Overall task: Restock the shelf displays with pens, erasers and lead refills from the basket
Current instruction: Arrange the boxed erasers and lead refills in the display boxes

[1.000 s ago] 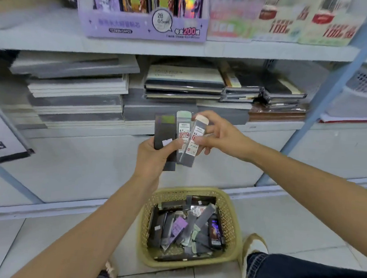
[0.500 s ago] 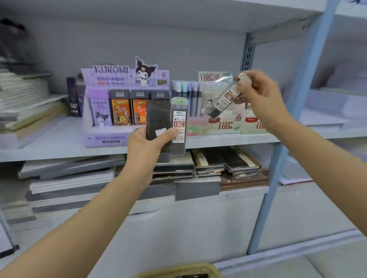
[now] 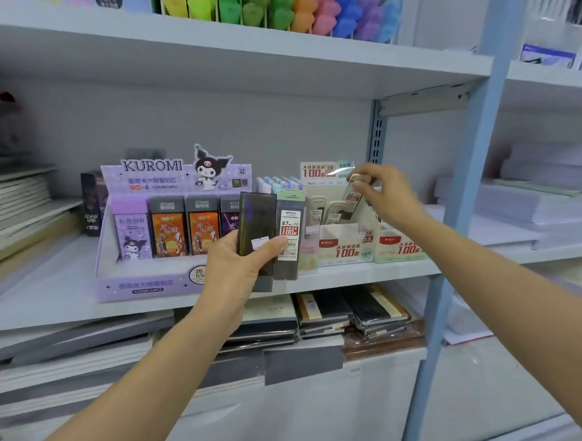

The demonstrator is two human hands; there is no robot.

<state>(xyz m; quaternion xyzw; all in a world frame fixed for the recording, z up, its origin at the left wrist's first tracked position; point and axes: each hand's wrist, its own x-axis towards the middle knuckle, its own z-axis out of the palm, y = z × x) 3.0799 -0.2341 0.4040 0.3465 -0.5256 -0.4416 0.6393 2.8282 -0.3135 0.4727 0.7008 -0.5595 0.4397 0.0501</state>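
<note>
At white shelf [image 3: 57,291], pinching refill [image 3: 352,200] in right hand [image 3: 386,195] over box [image 3: 344,247]; gripping two packs [image 3: 288,234] in left hand [image 3: 235,268], in front of shelf. Could snag on neighbours [image 3: 332,211] if lowered tilted, toppling them.

The purple display box [image 3: 142,286] reads "KUROMI" above, "2B 0.5" below. Just right of it, the lead refill case [image 3: 288,235] shows "0.7", "2B", "100"; further right, the white display box [image 3: 344,249] shows "100".

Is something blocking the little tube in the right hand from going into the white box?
Nothing visible blocks it. The right hand pinches the refill tube at the white display box's open top. Two tubes already stand in there, to its left. The left hand grips its packs further left, apart.
</note>
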